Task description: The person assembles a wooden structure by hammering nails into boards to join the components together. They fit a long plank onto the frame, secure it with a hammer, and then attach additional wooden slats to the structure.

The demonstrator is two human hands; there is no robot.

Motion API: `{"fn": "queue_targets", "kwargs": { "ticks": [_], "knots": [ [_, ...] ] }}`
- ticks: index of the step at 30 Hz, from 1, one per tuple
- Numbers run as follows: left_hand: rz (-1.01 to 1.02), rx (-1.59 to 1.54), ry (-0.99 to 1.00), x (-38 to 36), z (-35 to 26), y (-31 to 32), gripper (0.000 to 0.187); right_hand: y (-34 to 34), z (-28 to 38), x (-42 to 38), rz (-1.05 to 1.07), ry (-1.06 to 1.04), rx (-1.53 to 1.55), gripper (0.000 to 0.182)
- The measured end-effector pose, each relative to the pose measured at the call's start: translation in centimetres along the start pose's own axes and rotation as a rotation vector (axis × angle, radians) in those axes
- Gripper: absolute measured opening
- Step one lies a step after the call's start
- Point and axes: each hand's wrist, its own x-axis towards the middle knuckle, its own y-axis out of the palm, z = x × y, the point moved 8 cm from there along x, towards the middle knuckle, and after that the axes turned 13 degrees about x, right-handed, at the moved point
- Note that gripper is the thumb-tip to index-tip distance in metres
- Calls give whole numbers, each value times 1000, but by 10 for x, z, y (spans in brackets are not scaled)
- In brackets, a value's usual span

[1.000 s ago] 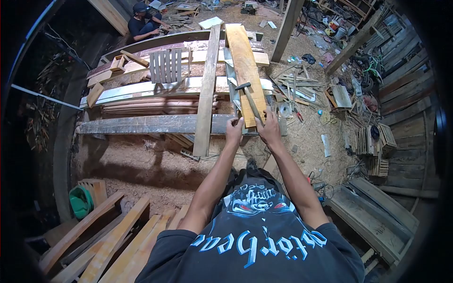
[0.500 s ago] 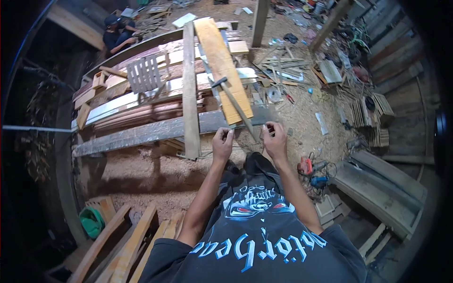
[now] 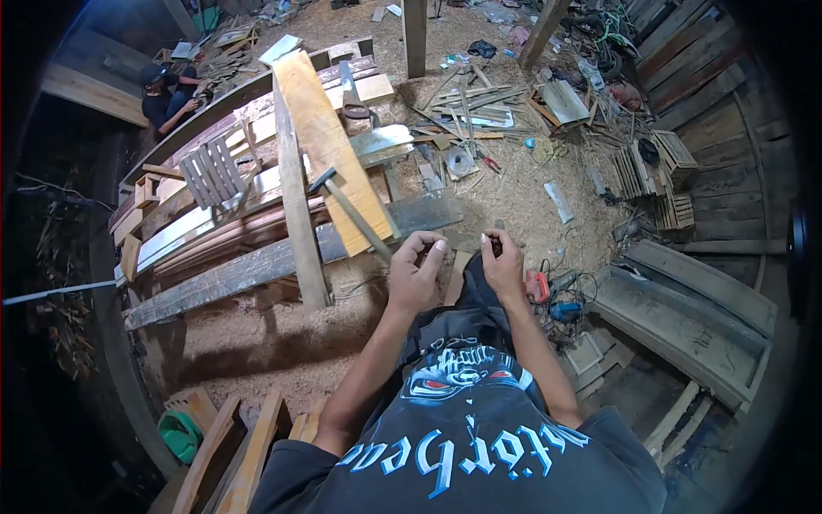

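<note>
My left hand is held in front of my waist, fingers curled toward the thumb; anything inside is too small to make out. Level with it on the right, my right hand has thumb and fingers pinched together, and its contents cannot be made out either. The two hands are apart. Just left of my left hand, the end of a hammer's wooden handle sticks out past a wide yellowish board on which the hammer lies. A narrow grey plank runs beside that board.
Stacked lumber lies at left. A handsaw rests on the far boards. Red-handled pliers, a tape roll and scrap wood lie on sawdust. Red and blue power tools stand at right. Another person crouches at the far left.
My view has swung right, so the boards and hammer appear farther left. Both hands stay raised in front of me, curled; the left one appears nearer. The handsaw has come into sight.
</note>
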Motion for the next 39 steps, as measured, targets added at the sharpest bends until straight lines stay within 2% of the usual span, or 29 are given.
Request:
{"fn": "queue_targets", "kwargs": {
  "ticks": [4, 8, 10, 13, 14, 16, 17, 19, 22, 24, 27, 28, 32, 33, 35, 39],
  "knots": [
    [-68, 46, -36, 38, 18, 45, 10, -28, -33, 54, 6, 55, 11, 18],
    [-154, 41, -117, 94, 70, 104, 10, -59, -85, 127, 79, 71, -19, 19],
    [-222, 14, -159, 133, 109, 135, 10, -75, -114, 172, 151, 79, -43, 19],
    [-362, 222, -138, 196, 154, 176, 10, -95, -161, 243, 323, 4, -22, 15],
    [-457, 173, -172, 209, 165, 190, 11, -95, -172, 272, 376, 0, -38, 15],
    [-491, 140, -261, 223, 191, 223, 12, -123, -187, 301, 477, 52, -115, 14],
    [-545, 109, -271, 241, 200, 234, 12, -130, -190, 324, 493, 35, -125, 14],
    [-554, 202, -336, 260, 177, 259, 11, -132, -199, 354, 513, 7, -123, 13],
    [-566, 254, -388, 287, 194, 279, 11, -117, -228, 394, 608, -7, -143, 12],
    [-611, 196, -407, 300, 212, 281, 13, -102, -248, 414, 657, -64, -200, 12],
    [-666, 121, -438, 314, 243, 280, 15, -84, -276, 438, 719, -41, -224, 13],
    [-682, 98, -444, 321, 254, 278, 14, -75, -281, 446, 773, -105, -267, 15],
    [-610, 207, -468, 344, 317, 279, 10, -39, -319, 474, 835, -79, -297, 15],
    [-631, 173, -532, 353, 331, 279, 11, -24, -329, 486, 840, -63, -284, 13],
    [-598, 242, -558, 374, 372, 276, 11, -8, -367, 491, 871, 18, -280, 10],
    [-502, 367, -725, 426, 478, 267, 12, 65, -493, 510, 915, -29, -272, 11]
  ]
}}
